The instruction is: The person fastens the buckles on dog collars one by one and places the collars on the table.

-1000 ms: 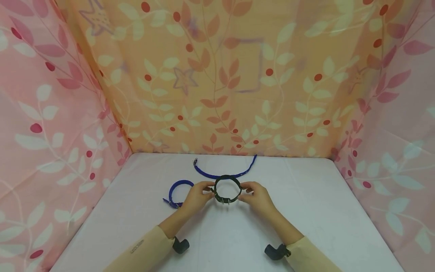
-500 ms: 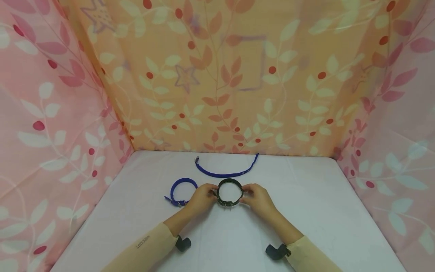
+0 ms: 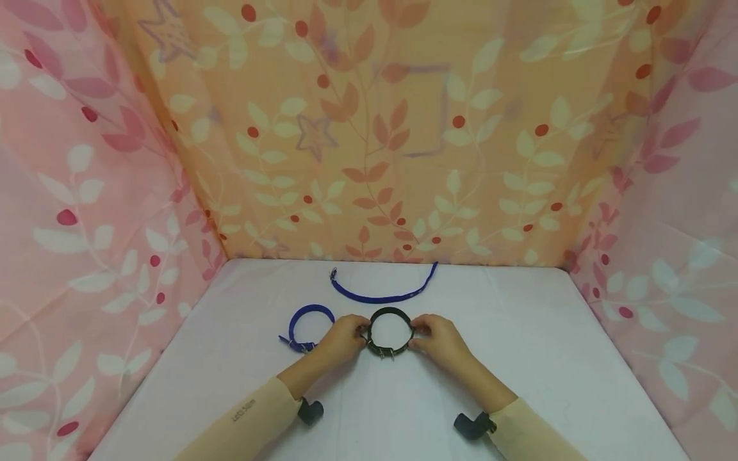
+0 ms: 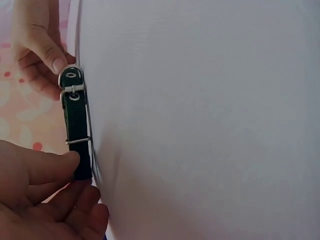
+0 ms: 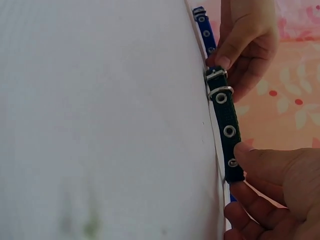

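Note:
A black buckled collar [image 3: 390, 333] closed into a ring lies on the white table [image 3: 519, 358] near its middle. My left hand [image 3: 344, 337] pinches its left side and my right hand [image 3: 435, 335] pinches its right side. In the left wrist view the black collar [image 4: 77, 130] shows edge-on with metal eyelets and a loop, between the thumb and fingers [image 4: 47, 167]. In the right wrist view the black collar [image 5: 224, 125] shows its buckle, with my thumb [image 5: 260, 162] on the strap.
A closed blue collar [image 3: 307, 323] lies just left of my left hand. An unbuckled blue collar [image 3: 383, 291] lies in a curve farther back. Floral curtains [image 3: 369, 141] wall in the table at the back and both sides.
The black collar has come down from slightly raised to lying on the table, a little nearer to me. Both hands kept their hold on it.

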A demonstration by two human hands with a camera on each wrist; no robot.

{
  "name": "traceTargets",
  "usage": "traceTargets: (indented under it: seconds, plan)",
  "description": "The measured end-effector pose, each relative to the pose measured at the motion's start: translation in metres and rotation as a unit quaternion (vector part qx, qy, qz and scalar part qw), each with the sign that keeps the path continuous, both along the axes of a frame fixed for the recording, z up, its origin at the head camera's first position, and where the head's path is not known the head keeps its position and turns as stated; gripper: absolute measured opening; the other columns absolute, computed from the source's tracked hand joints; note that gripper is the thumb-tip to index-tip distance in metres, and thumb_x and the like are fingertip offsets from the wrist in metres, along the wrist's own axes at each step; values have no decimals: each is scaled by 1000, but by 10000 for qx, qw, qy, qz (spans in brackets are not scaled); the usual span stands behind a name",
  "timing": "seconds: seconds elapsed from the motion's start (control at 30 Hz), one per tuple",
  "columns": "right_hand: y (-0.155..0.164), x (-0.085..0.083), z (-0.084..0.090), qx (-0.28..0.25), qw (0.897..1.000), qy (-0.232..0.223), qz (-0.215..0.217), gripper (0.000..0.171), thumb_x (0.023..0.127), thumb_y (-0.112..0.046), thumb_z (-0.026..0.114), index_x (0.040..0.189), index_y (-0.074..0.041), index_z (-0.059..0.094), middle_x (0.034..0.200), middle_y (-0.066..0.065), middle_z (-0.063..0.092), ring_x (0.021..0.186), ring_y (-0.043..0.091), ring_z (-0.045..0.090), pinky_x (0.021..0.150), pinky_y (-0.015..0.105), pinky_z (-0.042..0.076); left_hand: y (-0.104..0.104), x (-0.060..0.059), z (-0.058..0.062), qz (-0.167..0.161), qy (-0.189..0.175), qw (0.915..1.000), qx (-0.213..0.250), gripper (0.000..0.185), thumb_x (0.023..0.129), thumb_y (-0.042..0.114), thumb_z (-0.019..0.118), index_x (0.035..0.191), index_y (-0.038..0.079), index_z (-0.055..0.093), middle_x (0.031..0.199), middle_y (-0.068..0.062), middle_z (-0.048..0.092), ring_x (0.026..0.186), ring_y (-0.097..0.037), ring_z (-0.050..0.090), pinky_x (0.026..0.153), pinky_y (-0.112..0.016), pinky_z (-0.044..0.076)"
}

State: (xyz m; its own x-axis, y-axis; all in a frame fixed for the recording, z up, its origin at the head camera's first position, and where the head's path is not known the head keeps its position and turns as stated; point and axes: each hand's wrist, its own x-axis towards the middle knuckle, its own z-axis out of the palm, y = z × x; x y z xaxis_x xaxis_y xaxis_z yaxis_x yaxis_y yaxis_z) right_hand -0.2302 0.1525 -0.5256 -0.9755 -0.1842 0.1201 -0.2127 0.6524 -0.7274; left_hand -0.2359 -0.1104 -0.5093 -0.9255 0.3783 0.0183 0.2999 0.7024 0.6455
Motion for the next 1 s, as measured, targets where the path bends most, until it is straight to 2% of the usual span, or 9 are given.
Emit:
traceTargets:
  seconds: [0.13, 0.27, 0.47, 0.57, 0.7, 0.83, 1.0]
  plan:
    - [3, -2, 1, -55, 9998, -70, 165, 35, 78, -14, 89, 110, -13, 74, 103, -4, 75, 102, 15, 68, 95, 43, 55, -4, 2, 5, -27, -99, 9999, -23, 40, 89, -5, 71, 128, -3, 66, 124, -16, 69, 119, -32, 63, 106, -50, 49]
    - [6, -4, 2, 15, 9998, -134, 155, 33, 79, -14, 89, 109, -15, 75, 100, -8, 74, 99, 11, 67, 94, 40, 55, -7, 1, 8, -102, -114, 9999, -30, 39, 87, -3, 74, 126, 0, 68, 117, -12, 70, 108, -26, 64, 99, -48, 53]
    - [7, -3, 9, 182, 9998, -28, 125, 27, 83, -18, 86, 108, -14, 75, 90, -10, 68, 89, 10, 60, 85, 37, 52, -7, 2, 11, -124, -300, 9993, 188, 34, 83, 1, 80, 116, 3, 72, 106, -5, 71, 94, -17, 62, 86, -38, 54]
    - [7, -2, 12, 206, 9998, 10, 80, 25, 86, -18, 84, 108, -13, 76, 90, -9, 68, 87, 11, 60, 82, 36, 52, -7, 1, 13, -79, -427, 9987, 282, 34, 82, 3, 81, 115, 3, 73, 106, -5, 72, 95, -17, 62, 87, -39, 54]
    - [9, -4, 13, 305, 9995, 34, -23, 24, 87, -21, 82, 110, -14, 75, 96, -7, 71, 92, 13, 62, 85, 39, 53, -6, 0, 19, 17, -691, 9968, 393, 35, 84, 6, 81, 118, 5, 73, 115, -6, 72, 107, -23, 63, 94, -45, 54]
    - [13, -8, 18, 472, 9988, 13, -102, 25, 90, -25, 80, 113, -14, 75, 103, -4, 72, 102, 19, 64, 92, 45, 53, -8, -6, 29, 48, -651, 9972, 354, 33, 88, 11, 79, 121, 8, 72, 120, -7, 71, 113, -26, 63, 96, -47, 53]
    - [17, -18, 26, 652, 9978, 123, -62, 26, 93, -27, 77, 113, -12, 74, 104, -2, 73, 105, 23, 64, 94, 47, 52, -15, -21, 39, 272, -438, 9978, 415, 34, 90, 14, 80, 122, 6, 72, 120, -7, 72, 112, -27, 63, 97, -46, 54]
